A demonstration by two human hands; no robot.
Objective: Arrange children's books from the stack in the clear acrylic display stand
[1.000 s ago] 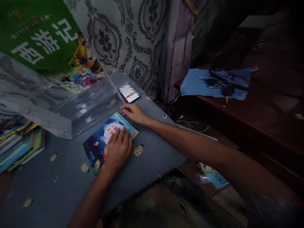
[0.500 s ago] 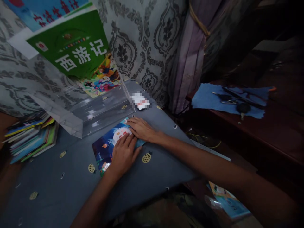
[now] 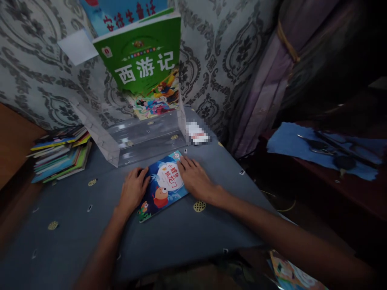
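Note:
A thin picture book (image 3: 161,189) with a blue cover, a white circle with red Chinese title letters and an orange fish lies closed and slanted on the table. At its left edge is my left hand (image 3: 134,188), its fingers loosely bent and the thumb side toward the book. My right hand (image 3: 196,179) lies over the book's right edge, fingers stretched out on the cover. Behind the book stands a clear plastic rack (image 3: 104,141) with several tiers. A green book (image 3: 142,60) leans upright in it, in front of a blue book (image 3: 121,14).
A stack of thin books (image 3: 65,155) sits at the table's left. Beside the rack lies a pixelated white item (image 3: 198,133). The grey tablecloth (image 3: 169,241) has pineapple prints. To the right, a blue cloth (image 3: 287,139) carries keys (image 3: 344,161). Another book (image 3: 290,270) is low at the right.
My left hand has slid off the cover to the book's left edge, uncovering the fish and title. My right hand stays at the right edge. The camera view has turned left.

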